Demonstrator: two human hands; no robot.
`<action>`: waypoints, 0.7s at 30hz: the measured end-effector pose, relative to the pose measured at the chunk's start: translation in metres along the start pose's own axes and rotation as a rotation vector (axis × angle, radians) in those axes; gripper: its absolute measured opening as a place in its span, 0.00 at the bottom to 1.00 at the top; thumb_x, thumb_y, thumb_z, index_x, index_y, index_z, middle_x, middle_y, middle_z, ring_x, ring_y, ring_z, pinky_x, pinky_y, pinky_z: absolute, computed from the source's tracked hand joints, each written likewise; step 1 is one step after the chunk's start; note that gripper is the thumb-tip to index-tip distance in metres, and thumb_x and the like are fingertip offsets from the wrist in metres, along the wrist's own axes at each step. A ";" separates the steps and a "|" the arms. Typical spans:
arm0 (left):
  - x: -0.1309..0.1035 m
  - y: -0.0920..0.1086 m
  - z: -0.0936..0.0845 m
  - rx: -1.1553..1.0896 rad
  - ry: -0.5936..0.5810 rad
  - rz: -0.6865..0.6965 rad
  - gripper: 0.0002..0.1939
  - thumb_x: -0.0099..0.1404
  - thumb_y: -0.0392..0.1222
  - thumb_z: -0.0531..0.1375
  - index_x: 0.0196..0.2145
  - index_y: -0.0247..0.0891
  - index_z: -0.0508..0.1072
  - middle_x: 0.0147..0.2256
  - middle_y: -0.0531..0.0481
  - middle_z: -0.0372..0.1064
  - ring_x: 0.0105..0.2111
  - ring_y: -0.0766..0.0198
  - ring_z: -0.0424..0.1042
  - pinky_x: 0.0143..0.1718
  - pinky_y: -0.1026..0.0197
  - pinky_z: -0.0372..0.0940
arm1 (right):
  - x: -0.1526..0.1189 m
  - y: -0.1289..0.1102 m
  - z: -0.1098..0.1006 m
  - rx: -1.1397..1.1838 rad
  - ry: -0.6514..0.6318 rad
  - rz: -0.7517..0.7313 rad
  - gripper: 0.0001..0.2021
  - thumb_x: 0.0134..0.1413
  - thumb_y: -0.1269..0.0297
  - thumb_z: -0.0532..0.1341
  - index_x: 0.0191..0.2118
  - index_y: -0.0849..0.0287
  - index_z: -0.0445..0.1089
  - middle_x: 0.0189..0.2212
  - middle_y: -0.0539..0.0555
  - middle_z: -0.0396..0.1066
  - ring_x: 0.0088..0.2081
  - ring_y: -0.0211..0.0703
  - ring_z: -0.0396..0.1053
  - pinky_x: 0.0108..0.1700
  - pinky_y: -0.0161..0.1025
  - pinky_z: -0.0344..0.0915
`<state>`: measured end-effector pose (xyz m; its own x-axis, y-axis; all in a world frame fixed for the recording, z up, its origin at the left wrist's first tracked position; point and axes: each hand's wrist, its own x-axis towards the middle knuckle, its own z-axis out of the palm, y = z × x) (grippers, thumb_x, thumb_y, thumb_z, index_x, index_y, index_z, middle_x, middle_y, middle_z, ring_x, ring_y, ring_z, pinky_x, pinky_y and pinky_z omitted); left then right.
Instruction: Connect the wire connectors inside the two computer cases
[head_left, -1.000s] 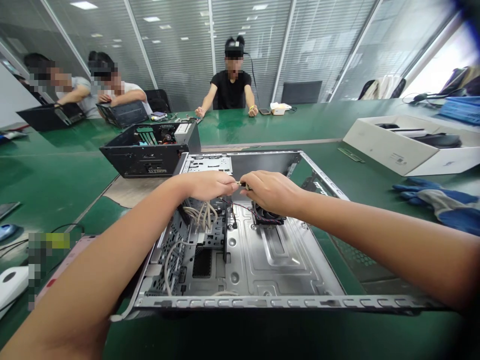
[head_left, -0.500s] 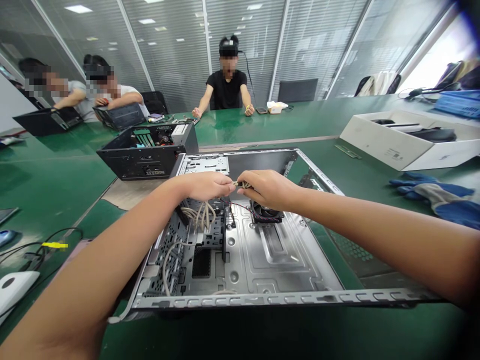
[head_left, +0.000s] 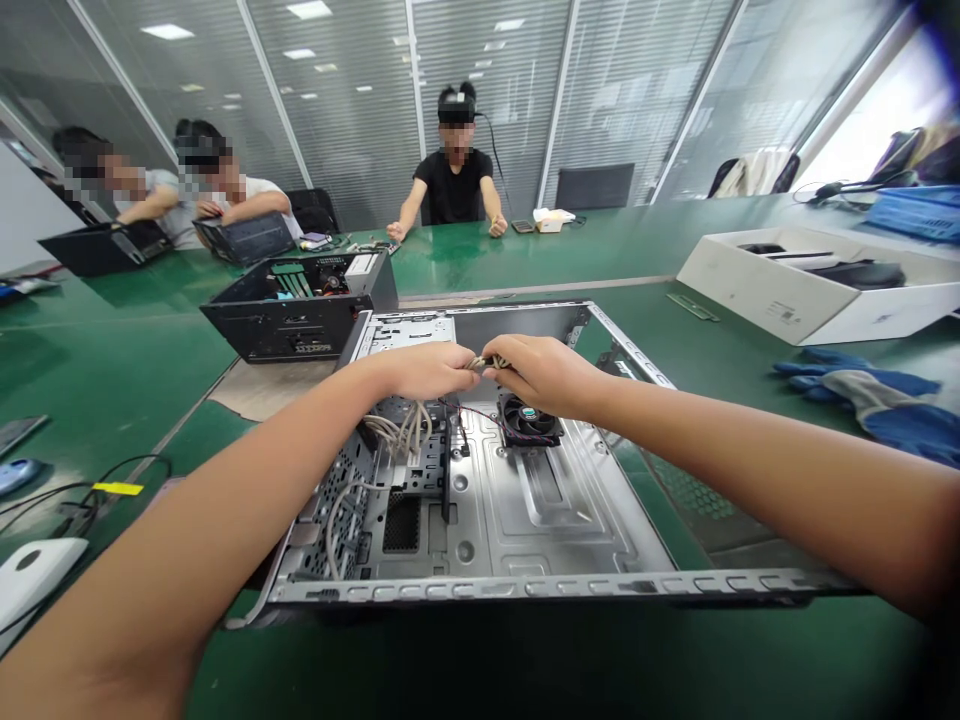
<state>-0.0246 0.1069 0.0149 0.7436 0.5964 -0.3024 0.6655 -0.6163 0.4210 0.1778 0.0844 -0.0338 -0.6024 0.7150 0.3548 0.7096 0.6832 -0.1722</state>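
Observation:
An open metal computer case (head_left: 600,588) lies on the green table below my hands. My left hand (head_left: 439,370) and my right hand (head_left: 536,370) are nearly touching above its far half, both closed on a twisted beige cable (head_left: 482,362). Inside the case, a black fan (head_left: 529,418) sits on the metal floor just below my right hand, with thin dark and red wires running left from it. A bundle of beige cables (head_left: 409,428) hangs at the case's left side, under my left hand.
Another black case (head_left: 300,320) stands beyond, on the left. At right are a white box (head_left: 780,300) and blue gloves (head_left: 877,400). Black cables with a yellow tag (head_left: 118,488) and a white device (head_left: 37,575) lie at left. Three people sit across the table.
My hands have come slightly closer together along the cable, and my right hand has shifted a little, so more of the fan shows. The whole view has moved slightly.

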 end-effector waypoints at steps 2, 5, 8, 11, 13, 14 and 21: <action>0.005 0.003 -0.001 0.040 -0.017 -0.033 0.07 0.62 0.43 0.50 0.29 0.39 0.61 0.23 0.54 0.57 0.24 0.66 0.58 0.27 0.62 0.53 | -0.001 0.002 0.001 -0.003 0.003 0.001 0.15 0.64 0.60 0.50 0.48 0.62 0.68 0.40 0.62 0.74 0.39 0.51 0.70 0.38 0.43 0.59; 0.012 0.007 -0.002 0.061 -0.075 -0.075 0.08 0.62 0.44 0.51 0.28 0.39 0.60 0.22 0.54 0.57 0.23 0.66 0.61 0.27 0.62 0.54 | -0.002 0.004 0.002 -0.002 0.000 -0.002 0.14 0.64 0.60 0.50 0.47 0.61 0.68 0.39 0.61 0.74 0.39 0.50 0.70 0.37 0.43 0.59; 0.017 0.007 -0.003 0.066 -0.126 -0.083 0.09 0.62 0.44 0.51 0.26 0.39 0.60 0.22 0.54 0.58 0.23 0.65 0.64 0.28 0.61 0.56 | -0.003 0.005 0.002 -0.009 -0.022 -0.001 0.14 0.64 0.61 0.50 0.46 0.60 0.68 0.39 0.61 0.74 0.38 0.50 0.70 0.37 0.43 0.59; 0.020 0.005 -0.001 0.076 -0.132 -0.072 0.10 0.62 0.45 0.51 0.26 0.39 0.61 0.21 0.53 0.59 0.23 0.64 0.64 0.29 0.60 0.57 | -0.003 0.006 0.000 -0.014 -0.042 0.003 0.14 0.64 0.60 0.50 0.46 0.61 0.68 0.38 0.61 0.74 0.38 0.51 0.70 0.38 0.43 0.60; 0.020 0.004 0.001 0.075 -0.099 -0.057 0.10 0.63 0.45 0.51 0.26 0.39 0.62 0.21 0.53 0.59 0.23 0.64 0.63 0.29 0.60 0.57 | -0.003 0.006 -0.001 -0.005 -0.037 0.005 0.14 0.64 0.60 0.49 0.46 0.61 0.68 0.38 0.61 0.74 0.38 0.51 0.70 0.38 0.44 0.60; 0.019 0.004 0.002 0.069 -0.078 -0.047 0.10 0.63 0.45 0.51 0.27 0.39 0.62 0.21 0.53 0.59 0.23 0.64 0.63 0.29 0.60 0.57 | -0.003 0.006 -0.002 0.005 -0.031 0.002 0.14 0.64 0.61 0.49 0.46 0.61 0.68 0.38 0.62 0.73 0.38 0.51 0.70 0.39 0.44 0.60; -0.004 0.004 -0.004 0.017 -0.036 -0.011 0.11 0.67 0.47 0.49 0.36 0.38 0.64 0.25 0.52 0.64 0.26 0.65 0.66 0.30 0.62 0.58 | -0.002 0.006 -0.003 0.093 0.028 -0.051 0.15 0.65 0.60 0.49 0.47 0.62 0.67 0.40 0.62 0.72 0.39 0.50 0.68 0.40 0.45 0.62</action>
<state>-0.0246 0.1042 0.0214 0.7377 0.5845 -0.3379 0.6746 -0.6183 0.4032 0.1844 0.0867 -0.0324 -0.6256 0.6751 0.3910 0.6403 0.7306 -0.2371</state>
